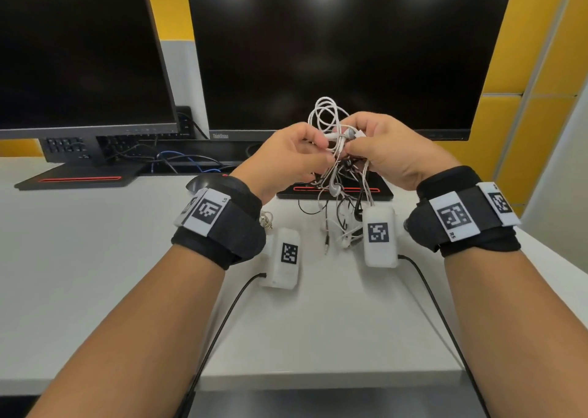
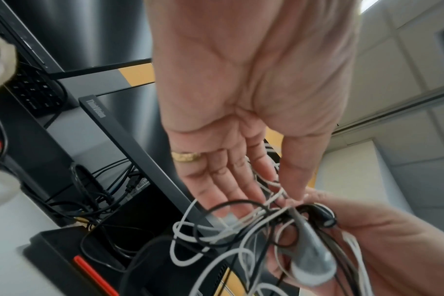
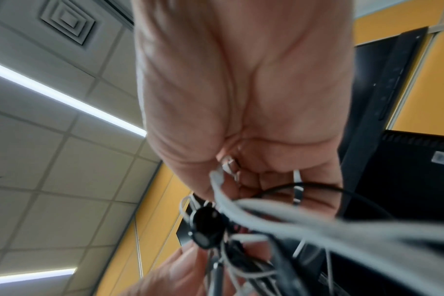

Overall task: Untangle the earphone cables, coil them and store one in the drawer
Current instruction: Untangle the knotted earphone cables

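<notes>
A tangle of white and black earphone cables (image 1: 339, 175) hangs between my two raised hands in front of the middle monitor. Its lower strands and a jack plug (image 1: 326, 242) reach the white desk (image 1: 95, 258). White loops (image 1: 324, 112) stick up above the hands. My left hand (image 1: 324, 152) pinches a white strand (image 2: 279, 197) between thumb and forefinger, its other fingers nearly straight. My right hand (image 1: 348, 145) is curled round the bundle (image 3: 256, 208). A white earbud (image 2: 314, 266) and a black earbud (image 2: 322, 214) dangle from the knot. No drawer is in view.
Two dark monitors (image 1: 343, 51) stand at the back on black bases with red stripes (image 1: 79, 179). Loose black and blue cables (image 1: 178, 160) lie behind them. A small pale cable bundle (image 1: 266, 220) lies by my left wrist. The desk's front edge (image 1: 318, 381) is near.
</notes>
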{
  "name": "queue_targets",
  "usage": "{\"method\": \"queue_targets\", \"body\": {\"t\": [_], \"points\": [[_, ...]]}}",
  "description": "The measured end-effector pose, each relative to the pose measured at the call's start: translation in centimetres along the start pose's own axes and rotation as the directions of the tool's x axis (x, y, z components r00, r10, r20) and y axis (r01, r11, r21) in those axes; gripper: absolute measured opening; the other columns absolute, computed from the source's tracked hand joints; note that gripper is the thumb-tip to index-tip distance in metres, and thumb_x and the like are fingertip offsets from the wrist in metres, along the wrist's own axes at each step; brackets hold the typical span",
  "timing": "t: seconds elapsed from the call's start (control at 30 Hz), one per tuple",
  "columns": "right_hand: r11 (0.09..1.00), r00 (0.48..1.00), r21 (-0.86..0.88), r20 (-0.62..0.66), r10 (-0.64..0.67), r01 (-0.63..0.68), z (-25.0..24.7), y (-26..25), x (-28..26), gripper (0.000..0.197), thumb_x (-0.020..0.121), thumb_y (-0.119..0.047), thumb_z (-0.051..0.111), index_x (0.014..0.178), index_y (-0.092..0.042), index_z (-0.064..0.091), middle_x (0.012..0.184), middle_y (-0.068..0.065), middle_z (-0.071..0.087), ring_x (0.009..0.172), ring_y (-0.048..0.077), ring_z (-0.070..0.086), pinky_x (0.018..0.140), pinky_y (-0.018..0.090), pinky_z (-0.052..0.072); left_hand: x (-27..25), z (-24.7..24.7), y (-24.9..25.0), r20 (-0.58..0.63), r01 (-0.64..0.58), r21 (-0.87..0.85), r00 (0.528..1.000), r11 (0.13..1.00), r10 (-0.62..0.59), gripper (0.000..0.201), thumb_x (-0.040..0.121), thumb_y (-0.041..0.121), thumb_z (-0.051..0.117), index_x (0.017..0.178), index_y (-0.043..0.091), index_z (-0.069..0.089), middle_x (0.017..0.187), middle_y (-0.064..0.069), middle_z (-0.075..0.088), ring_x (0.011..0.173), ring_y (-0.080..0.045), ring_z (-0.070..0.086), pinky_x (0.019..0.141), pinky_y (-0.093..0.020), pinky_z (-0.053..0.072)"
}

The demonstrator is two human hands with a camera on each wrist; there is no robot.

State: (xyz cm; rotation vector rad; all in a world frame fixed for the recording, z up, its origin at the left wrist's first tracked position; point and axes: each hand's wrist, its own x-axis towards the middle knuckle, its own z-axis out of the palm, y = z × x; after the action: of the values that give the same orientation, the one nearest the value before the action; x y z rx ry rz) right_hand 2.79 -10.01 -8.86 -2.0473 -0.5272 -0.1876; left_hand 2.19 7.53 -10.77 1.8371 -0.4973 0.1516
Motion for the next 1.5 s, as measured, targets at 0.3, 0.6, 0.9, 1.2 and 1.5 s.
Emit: {"method": "queue_targets", "body": {"t": [0.3, 0.6, 0.9, 1.2, 1.5], "points": [[0.999, 0.988, -0.048, -0.156, -0.021, 0.013, -0.1, 0.6, 0.4, 0.027, 0.09, -0.001, 0.062, 0.112, -0.015, 0.054, 0.092, 0.008, 0.068, 0.08, 0.015, 0.069, 0.075, 0.029, 0.057, 0.0, -0.4, -0.1, -0.047, -0.016, 0.1, 0.999, 0.995, 0.021, 0.009, 0.089, 0.012, 0.067, 0.097, 0.016, 0.066, 0.073, 0.004, 0.065, 0.062, -0.002, 0.059, 0.059, -0.016, 0.046], [0.964, 0.912, -0.238, -0.409, 0.011, -0.119, -1.2, 2.2, 1.1, 0.027, 0.09, 0.001, 0.054, 0.109, -0.018, 0.052, 0.099, 0.008, 0.063, 0.077, 0.009, 0.065, 0.061, 0.02, 0.045, 0.4, -1.0, -0.4, -0.11, 0.054, 0.294, 0.994, 0.954, -0.022, 0.019, 0.093, 0.029, 0.061, 0.089, 0.013, 0.07, 0.066, 0.006, 0.053, 0.057, -0.003, 0.048, 0.058, -0.018, 0.04], [0.989, 0.837, -0.061, -0.542, 0.078, -0.132, -1.8, 2.1, 1.3, 0.024, 0.093, -0.001, 0.038, 0.101, -0.015, 0.055, 0.096, 0.01, 0.062, 0.067, 0.014, 0.061, 0.052, 0.022, 0.045, -0.1, -1.3, 0.0, -0.054, 0.147, 0.356, 0.989, 0.923, -0.136, 0.031, 0.086, 0.044, 0.067, 0.09, 0.014, 0.073, 0.071, 0.004, 0.054, 0.051, -0.006, 0.045, 0.047, -0.017, 0.037], [0.93, 0.948, 0.318, -0.192, 0.253, -0.184, -0.7, -0.6, 0.3, 0.029, 0.102, -0.03, 0.036, 0.097, -0.014, 0.059, 0.068, 0.005, 0.07, 0.059, 0.019, 0.065, 0.061, 0.031, 0.048, -0.1, -0.7, 0.1, -0.013, 0.088, 0.294, 0.996, 0.952, -0.088, 0.03, 0.085, 0.032, 0.071, 0.112, 0.023, 0.06, 0.1, 0.001, 0.067, 0.084, -0.008, 0.061, 0.07, -0.021, 0.046], [0.898, 0.994, 0.428, -0.001, 0.113, -0.102, -0.5, -0.9, -0.4, 0.049, 0.101, -0.049, 0.034, 0.127, -0.015, 0.058, 0.121, 0.01, 0.067, 0.079, 0.03, 0.067, 0.079, 0.046, 0.053, -0.2, -0.1, -0.1, 0.138, 0.072, 0.347, 0.982, 0.935, -0.126, 0.015, 0.085, 0.027, 0.072, 0.097, 0.018, 0.071, 0.095, -0.005, 0.072, 0.089, -0.018, 0.066, 0.091, -0.038, 0.053]]}}
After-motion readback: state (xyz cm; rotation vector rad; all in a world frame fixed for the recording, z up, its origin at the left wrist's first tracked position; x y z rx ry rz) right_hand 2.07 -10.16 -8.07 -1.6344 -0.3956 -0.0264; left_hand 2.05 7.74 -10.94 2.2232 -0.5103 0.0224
